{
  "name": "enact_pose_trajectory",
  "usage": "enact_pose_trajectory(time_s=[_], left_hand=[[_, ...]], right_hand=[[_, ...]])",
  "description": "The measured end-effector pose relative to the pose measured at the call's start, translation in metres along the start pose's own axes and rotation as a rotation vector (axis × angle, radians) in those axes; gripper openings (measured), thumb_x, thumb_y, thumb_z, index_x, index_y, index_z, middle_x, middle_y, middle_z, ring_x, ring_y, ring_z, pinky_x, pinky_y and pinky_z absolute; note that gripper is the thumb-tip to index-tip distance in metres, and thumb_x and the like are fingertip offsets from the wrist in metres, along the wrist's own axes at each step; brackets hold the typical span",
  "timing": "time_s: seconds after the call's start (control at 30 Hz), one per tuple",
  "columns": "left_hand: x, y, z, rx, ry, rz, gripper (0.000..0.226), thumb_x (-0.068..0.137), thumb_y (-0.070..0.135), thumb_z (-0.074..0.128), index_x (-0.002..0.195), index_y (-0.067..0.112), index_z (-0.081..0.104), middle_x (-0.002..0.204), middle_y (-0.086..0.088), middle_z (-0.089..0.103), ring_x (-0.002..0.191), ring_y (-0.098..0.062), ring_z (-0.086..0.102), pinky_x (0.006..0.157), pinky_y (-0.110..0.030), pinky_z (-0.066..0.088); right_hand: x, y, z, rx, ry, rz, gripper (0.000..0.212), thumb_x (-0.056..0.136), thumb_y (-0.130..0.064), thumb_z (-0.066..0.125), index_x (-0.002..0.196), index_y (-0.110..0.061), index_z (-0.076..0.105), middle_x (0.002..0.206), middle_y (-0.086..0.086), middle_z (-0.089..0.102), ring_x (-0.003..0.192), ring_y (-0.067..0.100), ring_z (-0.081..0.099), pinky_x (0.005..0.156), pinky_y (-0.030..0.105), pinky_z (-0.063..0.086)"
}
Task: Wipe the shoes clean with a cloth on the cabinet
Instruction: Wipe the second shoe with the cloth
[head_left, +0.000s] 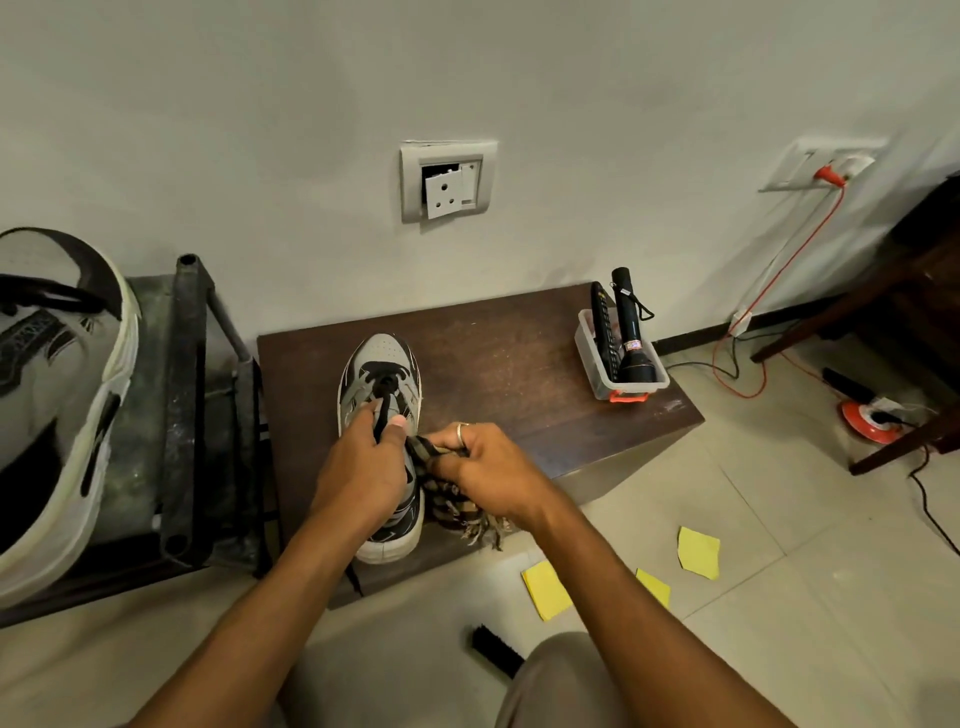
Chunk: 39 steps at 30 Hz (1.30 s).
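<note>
Left hand (363, 462) grips the shoe (382, 364) by its laces at the front-left corner of the cabinet (519, 364), right hand (488, 467) clutches the cloth (447, 493) against its side: wiping apparently underway, next stroke needs firm bracing.

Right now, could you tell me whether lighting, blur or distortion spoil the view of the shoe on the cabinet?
Head view: soft, even light, no glare on the shoe; head view: wide-angle stretch swells the second shoe at the left edge and tilts the wall socket far right; head view: the cloth in the right hand looks slightly blurred.
</note>
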<state>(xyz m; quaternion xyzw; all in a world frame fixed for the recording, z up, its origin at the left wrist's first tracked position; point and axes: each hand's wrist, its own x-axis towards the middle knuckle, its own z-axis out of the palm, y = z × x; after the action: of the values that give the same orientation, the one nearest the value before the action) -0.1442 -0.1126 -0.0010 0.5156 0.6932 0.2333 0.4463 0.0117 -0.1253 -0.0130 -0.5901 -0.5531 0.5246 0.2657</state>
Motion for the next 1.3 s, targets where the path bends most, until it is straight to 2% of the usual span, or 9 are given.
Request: enact_pose_trajectory(time_s=[0.2, 0.37, 0.57, 0.7, 0.87, 0.93, 1.0, 1.17, 1.3], left_hand=[[0.004, -0.004, -0.002, 0.006, -0.025, -0.006, 0.050, 0.105, 0.055, 0.037, 0.149, 0.034, 0.043, 0.147, -0.001, 0.054, 0.134, -0.028, 0.051, 0.110, -0.054, 0.041], [0.003, -0.001, -0.001, 0.026, -0.001, 0.009, 0.042, 0.107, 0.048, 0.037, 0.144, 0.032, 0.049, 0.137, -0.003, 0.060, 0.124, -0.029, 0.057, 0.102, -0.048, 0.046], [0.003, -0.001, 0.002, 0.021, 0.009, -0.002, 0.046, 0.107, 0.048, 0.037, 0.146, 0.025, 0.048, 0.143, -0.007, 0.056, 0.130, -0.031, 0.053, 0.102, -0.047, 0.043], [-0.001, 0.001, 0.000, 0.016, 0.003, -0.006, 0.049, 0.107, 0.050, 0.037, 0.150, 0.027, 0.044, 0.150, -0.004, 0.051, 0.136, -0.031, 0.048, 0.109, -0.048, 0.041], [0.000, -0.001, -0.001, 0.012, -0.001, 0.013, 0.045, 0.106, 0.049, 0.037, 0.145, 0.029, 0.049, 0.144, -0.003, 0.056, 0.131, -0.029, 0.052, 0.107, -0.047, 0.042], [0.001, -0.002, -0.001, -0.006, 0.007, 0.020, 0.042, 0.106, 0.048, 0.038, 0.141, 0.030, 0.052, 0.139, -0.004, 0.059, 0.127, -0.029, 0.055, 0.107, -0.049, 0.044], [0.003, -0.002, 0.000, -0.001, 0.015, 0.017, 0.042, 0.106, 0.048, 0.038, 0.142, 0.030, 0.052, 0.139, -0.004, 0.059, 0.127, -0.030, 0.056, 0.107, -0.051, 0.044], [0.005, -0.004, 0.001, 0.020, 0.017, 0.015, 0.045, 0.106, 0.049, 0.037, 0.143, 0.026, 0.050, 0.140, -0.005, 0.059, 0.127, -0.031, 0.055, 0.106, -0.053, 0.044], [0.007, -0.007, 0.002, 0.019, 0.005, -0.006, 0.048, 0.105, 0.052, 0.037, 0.144, 0.028, 0.048, 0.142, -0.004, 0.057, 0.129, -0.030, 0.054, 0.108, -0.054, 0.043]], right_hand=[[0.041, -0.018, 0.006, -0.095, 0.361, -0.071, 0.030, 0.102, -0.007, 0.054, 0.122, -0.019, 0.073, 0.121, -0.005, 0.065, 0.102, 0.004, 0.063, 0.091, 0.026, 0.056], [0.049, -0.011, 0.029, -0.203, 0.307, -0.125, 0.036, 0.098, -0.004, 0.052, 0.127, -0.014, 0.071, 0.119, -0.001, 0.064, 0.111, 0.013, 0.063, 0.100, 0.031, 0.055], [0.014, -0.005, 0.013, -0.023, 0.100, -0.025, 0.034, 0.101, -0.008, 0.051, 0.117, -0.026, 0.076, 0.105, -0.006, 0.073, 0.095, 0.013, 0.072, 0.086, 0.034, 0.062], [0.007, -0.005, -0.007, 0.017, -0.024, 0.040, 0.031, 0.097, -0.011, 0.059, 0.107, -0.032, 0.079, 0.104, -0.008, 0.079, 0.101, 0.013, 0.074, 0.098, 0.042, 0.057], [0.034, -0.014, 0.007, -0.017, 0.300, -0.025, 0.037, 0.100, -0.004, 0.051, 0.112, -0.028, 0.077, 0.105, -0.006, 0.075, 0.094, 0.012, 0.071, 0.081, 0.026, 0.059], [0.044, -0.013, 0.029, -0.117, 0.345, -0.078, 0.037, 0.099, -0.003, 0.051, 0.123, -0.019, 0.074, 0.118, -0.001, 0.069, 0.103, 0.012, 0.067, 0.090, 0.030, 0.057], [0.045, -0.010, 0.036, -0.154, 0.328, -0.105, 0.041, 0.097, -0.002, 0.051, 0.130, -0.015, 0.070, 0.125, 0.003, 0.066, 0.114, 0.015, 0.064, 0.101, 0.031, 0.054], [0.007, -0.004, 0.019, 0.030, 0.117, -0.016, 0.035, 0.100, -0.007, 0.053, 0.114, -0.028, 0.077, 0.102, -0.012, 0.072, 0.095, 0.004, 0.070, 0.079, 0.019, 0.055], [0.006, -0.007, -0.006, -0.016, 0.031, 0.039, 0.033, 0.098, -0.009, 0.058, 0.107, -0.032, 0.079, 0.100, -0.014, 0.078, 0.098, 0.005, 0.072, 0.093, 0.030, 0.056]])
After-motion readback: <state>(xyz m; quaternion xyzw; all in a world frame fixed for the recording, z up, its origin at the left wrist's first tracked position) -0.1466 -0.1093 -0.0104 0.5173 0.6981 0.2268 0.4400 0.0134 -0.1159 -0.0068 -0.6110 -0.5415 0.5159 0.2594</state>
